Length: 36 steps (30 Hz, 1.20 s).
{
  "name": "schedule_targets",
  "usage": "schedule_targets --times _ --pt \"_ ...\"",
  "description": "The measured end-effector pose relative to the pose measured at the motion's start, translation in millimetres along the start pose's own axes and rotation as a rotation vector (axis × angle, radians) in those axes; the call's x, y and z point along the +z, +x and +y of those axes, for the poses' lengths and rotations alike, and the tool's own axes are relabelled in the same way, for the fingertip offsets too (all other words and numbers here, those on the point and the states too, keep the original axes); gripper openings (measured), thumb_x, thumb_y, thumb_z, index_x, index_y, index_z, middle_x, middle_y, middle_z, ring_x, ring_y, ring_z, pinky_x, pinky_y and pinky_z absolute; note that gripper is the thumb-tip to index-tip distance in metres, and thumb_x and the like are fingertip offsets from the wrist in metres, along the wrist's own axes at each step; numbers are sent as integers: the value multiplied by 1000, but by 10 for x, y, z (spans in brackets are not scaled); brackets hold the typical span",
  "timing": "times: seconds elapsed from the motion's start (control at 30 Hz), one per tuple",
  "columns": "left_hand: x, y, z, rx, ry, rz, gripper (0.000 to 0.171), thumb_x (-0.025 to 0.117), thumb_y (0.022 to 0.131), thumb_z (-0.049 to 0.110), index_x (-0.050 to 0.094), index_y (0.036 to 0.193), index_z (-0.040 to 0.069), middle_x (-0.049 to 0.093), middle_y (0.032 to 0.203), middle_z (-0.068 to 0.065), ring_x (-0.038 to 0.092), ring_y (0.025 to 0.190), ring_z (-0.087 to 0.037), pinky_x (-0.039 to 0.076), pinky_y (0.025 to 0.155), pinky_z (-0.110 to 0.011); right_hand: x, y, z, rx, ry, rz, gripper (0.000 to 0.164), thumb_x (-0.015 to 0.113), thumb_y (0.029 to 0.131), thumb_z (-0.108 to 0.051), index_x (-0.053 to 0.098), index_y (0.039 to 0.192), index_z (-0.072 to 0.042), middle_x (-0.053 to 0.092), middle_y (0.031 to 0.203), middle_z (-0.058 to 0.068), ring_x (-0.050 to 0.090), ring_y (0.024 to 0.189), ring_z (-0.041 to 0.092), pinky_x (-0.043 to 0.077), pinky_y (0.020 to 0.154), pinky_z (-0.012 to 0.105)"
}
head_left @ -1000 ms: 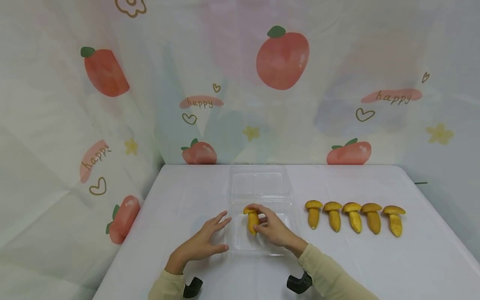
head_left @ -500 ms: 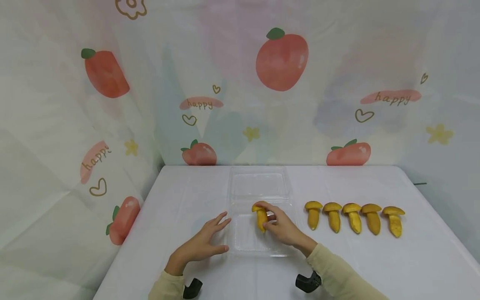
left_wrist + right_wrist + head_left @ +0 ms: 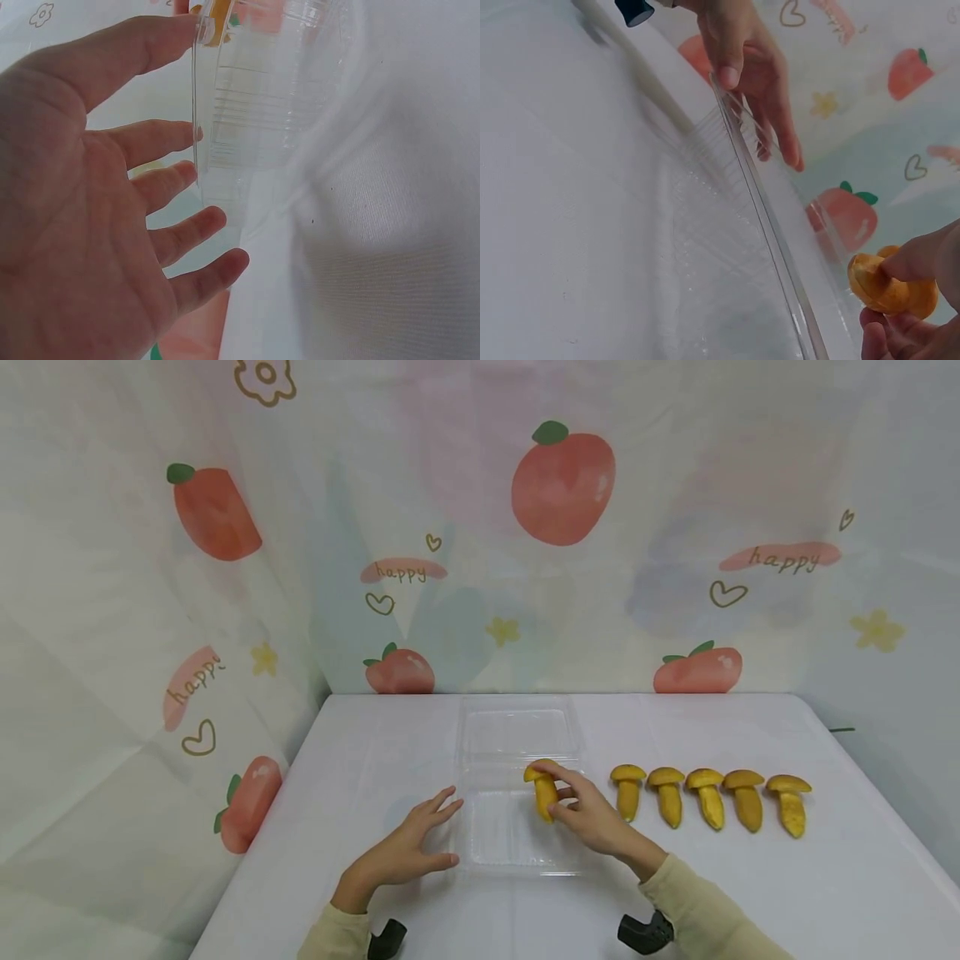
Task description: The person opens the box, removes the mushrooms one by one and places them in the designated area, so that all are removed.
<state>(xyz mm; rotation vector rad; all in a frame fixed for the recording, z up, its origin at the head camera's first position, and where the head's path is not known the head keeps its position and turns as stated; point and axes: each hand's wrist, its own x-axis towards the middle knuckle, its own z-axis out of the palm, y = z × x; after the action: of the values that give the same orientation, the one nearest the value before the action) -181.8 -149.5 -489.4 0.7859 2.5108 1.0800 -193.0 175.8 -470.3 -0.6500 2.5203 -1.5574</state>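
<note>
A clear plastic clamshell box (image 3: 487,847) lies with its lid (image 3: 517,727) folded back, away from me. At its left rim is my left hand (image 3: 405,850), fingers spread; in the left wrist view, several fingertips of the left hand (image 3: 82,217) meet the edge of the box (image 3: 259,112). Over the right part of the box, my right hand (image 3: 596,822) pinches a yellow mushroom (image 3: 545,795) between thumb and fingers, cap pointing away. The right wrist view shows the mushroom (image 3: 874,286) above the rim, partly hidden by the fingers.
Several similar yellow mushrooms (image 3: 708,797) lie in a row right of the box, caps toward the back. A white cloth covers the table (image 3: 360,743). Fruit-printed curtains (image 3: 562,485) stand behind and at the left. Dark devices (image 3: 645,932) are worn at the wrists.
My right hand has moved rightward across the box, carrying the mushroom from near its middle toward its right side. The left hand and the mushroom row have stayed put.
</note>
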Motion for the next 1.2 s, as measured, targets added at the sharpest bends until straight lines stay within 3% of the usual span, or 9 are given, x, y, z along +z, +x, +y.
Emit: schedule_targets --times 0.33,0.67,0.97,1.2 --pt "14 12 -13 -6 -13 -8 79 73 93 27 34 158 8 14 171 -12 16 155 -41 24 117 -70 -134 -118 -23 -35 -9 42 56 58 93 7 49 146 -9 50 148 22 57 110 33 53 82 26" --pt "18 5 6 0 1 -4 78 73 93 28 34 158 8 14 171 -12 17 155 -41 25 117 -69 -285 -236 11 -1 -33 56 55 59 96 2 49 147 -15 52 146 21 59 110 34 54 79 26" --pt "15 -8 11 0 6 0 78 72 94 28 34 158 6 15 171 -13 17 155 -42 25 116 -70 -418 -323 24 -51 -47 101 56 60 94 6 50 146 -9 50 141 24 62 100 30 54 67 24" --pt "17 -3 -19 -5 2 0 78 73 93 28 34 158 8 14 171 -12 16 155 -41 25 117 -70 -483 -376 38 -113 -99 150 56 64 91 7 51 144 -4 57 136 19 58 101 26 52 75 24"
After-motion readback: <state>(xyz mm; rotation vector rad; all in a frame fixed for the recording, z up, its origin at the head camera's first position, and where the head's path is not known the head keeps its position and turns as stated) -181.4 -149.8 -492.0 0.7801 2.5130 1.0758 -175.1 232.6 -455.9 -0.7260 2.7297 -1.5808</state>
